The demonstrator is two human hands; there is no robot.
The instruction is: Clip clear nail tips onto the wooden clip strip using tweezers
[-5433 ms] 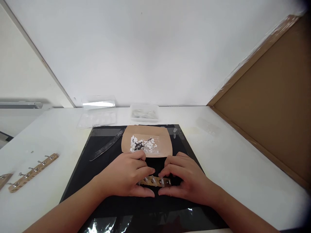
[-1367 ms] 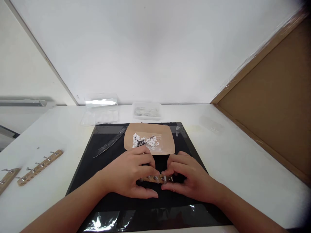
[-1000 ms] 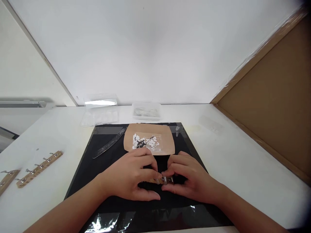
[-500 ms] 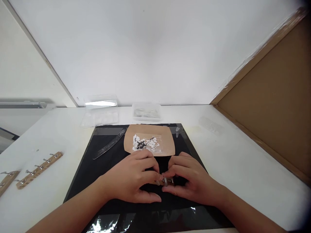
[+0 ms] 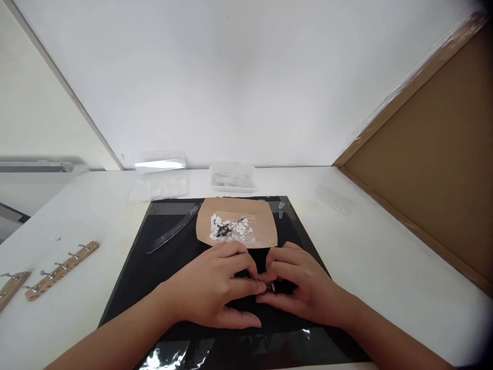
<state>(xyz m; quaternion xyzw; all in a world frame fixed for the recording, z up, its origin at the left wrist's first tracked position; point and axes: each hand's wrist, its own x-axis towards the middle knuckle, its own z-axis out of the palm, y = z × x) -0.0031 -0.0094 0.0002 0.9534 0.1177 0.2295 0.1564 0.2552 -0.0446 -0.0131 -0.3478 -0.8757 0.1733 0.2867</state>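
Over the black mat [image 5: 181,282], a small wooden nail-display strip [image 5: 270,288] with metal parts lies mostly hidden between my hands. My right hand [image 5: 298,282] has its thumb and index finger closed round a false nail tip at the strip, now covered by fingers. From the other side, my left hand [image 5: 221,288] lays its stretched index finger over that spot, touching the right fingertips. The left thumb stands apart, over the mat. Just beyond the hands, a brown paper tray [image 5: 265,213] bears white flower-shaped pieces [image 5: 219,228] and dark bits.
A dark curved nail file [image 5: 175,231] lies on the mat's left. Two wooden strips with metal clips [image 5: 63,267] rest at far left. Behind are a clear open case [image 5: 159,187] and a box of nail tips [image 5: 232,179]. Two loose nail tips [image 5: 281,209] lie right of the tray.
My left hand has shifted slightly right, its index finger now covering the nail tip that showed before. My right hand has barely moved.
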